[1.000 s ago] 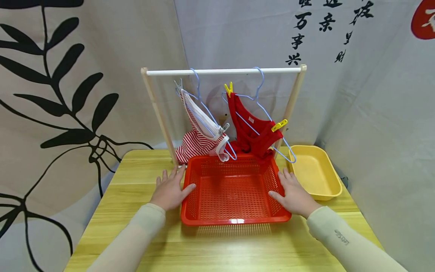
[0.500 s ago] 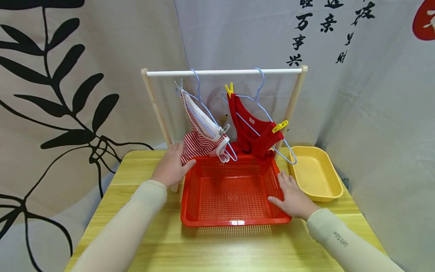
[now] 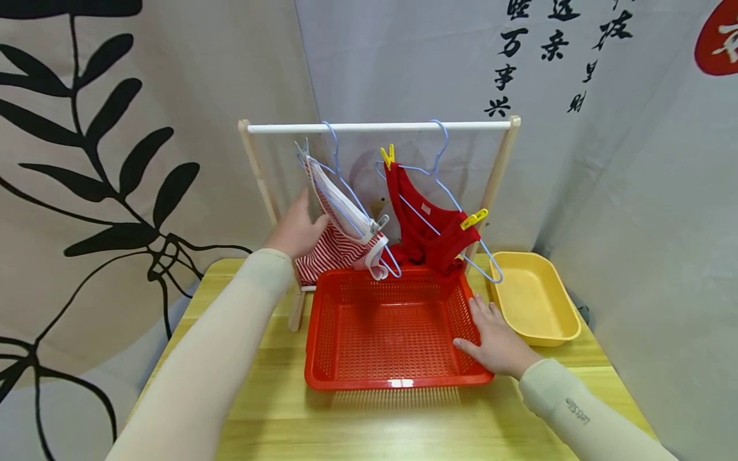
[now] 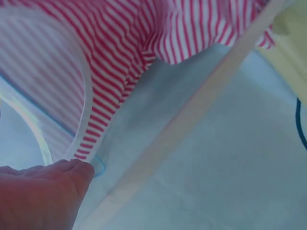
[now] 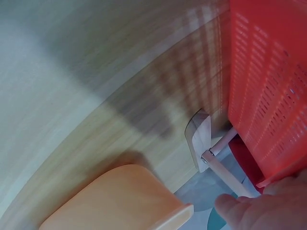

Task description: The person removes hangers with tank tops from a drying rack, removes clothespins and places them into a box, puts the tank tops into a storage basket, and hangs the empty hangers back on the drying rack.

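My left hand (image 3: pixel 300 225) is raised beside a red-and-white striped garment (image 3: pixel 331 251), its fingers extended toward the upper left side of the cloth. In the left wrist view the fingertips sit right at the garment's white-trimmed edge (image 4: pixel 87 110). Grey clips fasten the garment to a blue hanger (image 3: pixel 353 193). With fingers straight, my right hand (image 3: pixel 497 340) rests on the right rim of a red perforated basket (image 3: pixel 398 384). A red garment (image 3: pixel 426 224) hangs behind the basket on a second blue hanger (image 3: pixel 442 150), held by yellow clips (image 3: pixel 475 219).
A rack with a white bar (image 3: pixel 380 128) and wooden legs (image 3: pixel 498 166) carries both hangers. The basket stands in front of it on the wooden table (image 3: pixel 369 435). At the right is a yellow tray (image 3: pixel 527 298). Fabric walls close off the back.
My left hand has moved from beside the basket's left rim up and forward to the striped garment, which shifted slightly. My right hand has stayed on the basket rim.
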`<state>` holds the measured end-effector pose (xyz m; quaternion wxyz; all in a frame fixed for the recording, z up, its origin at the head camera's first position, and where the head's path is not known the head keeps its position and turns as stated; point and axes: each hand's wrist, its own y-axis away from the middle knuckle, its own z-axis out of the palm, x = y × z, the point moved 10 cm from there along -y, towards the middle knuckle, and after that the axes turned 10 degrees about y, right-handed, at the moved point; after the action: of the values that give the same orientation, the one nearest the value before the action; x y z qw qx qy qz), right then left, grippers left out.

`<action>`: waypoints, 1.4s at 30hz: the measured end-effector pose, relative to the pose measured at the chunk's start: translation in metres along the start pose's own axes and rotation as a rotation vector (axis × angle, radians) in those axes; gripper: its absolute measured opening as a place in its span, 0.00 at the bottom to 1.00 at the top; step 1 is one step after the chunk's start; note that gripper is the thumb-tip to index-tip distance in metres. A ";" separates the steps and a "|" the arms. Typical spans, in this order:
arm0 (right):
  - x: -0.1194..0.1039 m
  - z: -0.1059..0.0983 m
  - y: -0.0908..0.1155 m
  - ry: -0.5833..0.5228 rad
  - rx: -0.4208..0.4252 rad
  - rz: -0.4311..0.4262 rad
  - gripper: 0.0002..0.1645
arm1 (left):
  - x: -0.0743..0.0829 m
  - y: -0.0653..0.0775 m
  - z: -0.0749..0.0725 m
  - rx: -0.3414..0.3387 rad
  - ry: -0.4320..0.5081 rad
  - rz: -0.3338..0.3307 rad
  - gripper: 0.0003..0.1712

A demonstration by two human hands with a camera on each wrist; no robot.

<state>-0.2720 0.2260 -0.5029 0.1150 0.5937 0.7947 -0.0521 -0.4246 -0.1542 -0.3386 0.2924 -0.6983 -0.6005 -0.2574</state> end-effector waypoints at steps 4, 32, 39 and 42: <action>-0.001 -0.001 0.001 -0.002 0.002 0.000 0.59 | 0.002 -0.018 -0.009 0.025 0.022 -0.022 0.52; 0.001 -0.003 0.003 0.001 0.012 0.000 0.59 | 0.033 -0.064 -0.039 0.143 -0.079 0.085 0.28; 0.002 -0.002 0.002 0.004 0.019 -0.007 0.59 | 0.040 -0.056 -0.043 0.179 -0.058 0.079 0.26; 0.001 -0.002 0.002 0.004 0.019 -0.008 0.59 | 0.043 -0.052 -0.046 0.216 -0.040 0.091 0.25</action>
<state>-0.2709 0.2283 -0.5011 0.1076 0.5916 0.7969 -0.0588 -0.4705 -0.1519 -0.2710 0.3652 -0.6944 -0.5980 -0.1638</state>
